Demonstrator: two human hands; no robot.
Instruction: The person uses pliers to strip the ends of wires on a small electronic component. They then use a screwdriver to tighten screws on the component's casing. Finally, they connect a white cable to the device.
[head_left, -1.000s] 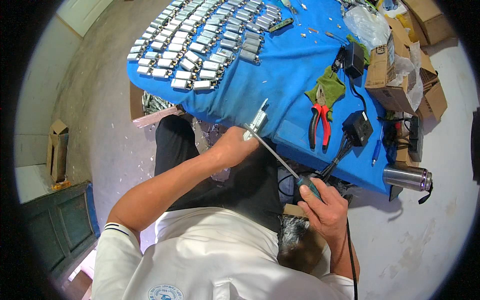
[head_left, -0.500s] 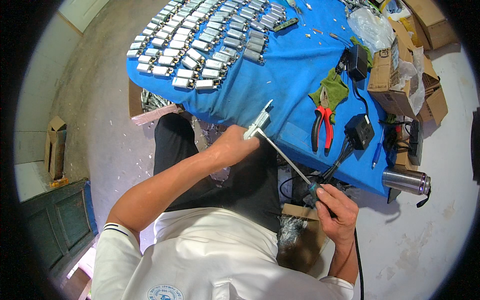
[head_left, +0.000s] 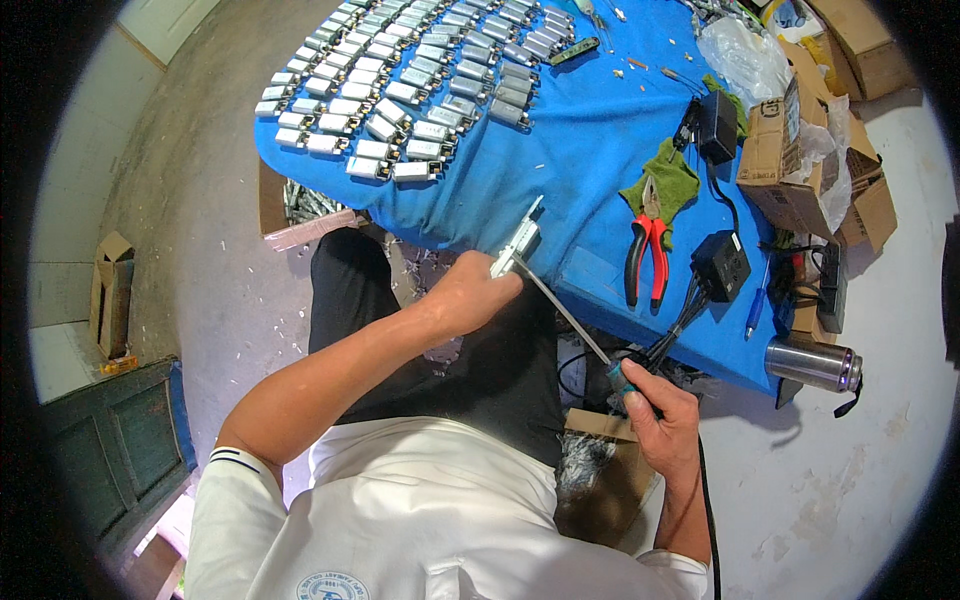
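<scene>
Both closed: left hand [head_left: 478, 292] round metal piece [head_left: 516, 247] at table's [head_left: 600, 285] near edge; right hand [head_left: 667, 417], shifted leftward, round long-shafted tool [head_left: 565, 313], same piece still engaged.

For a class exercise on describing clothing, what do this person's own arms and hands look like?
The left hand and right hand are bare, with no gloves. The left sleeve is short and white, with thin dark stripes near its hem; the right sleeve is white too.
</scene>
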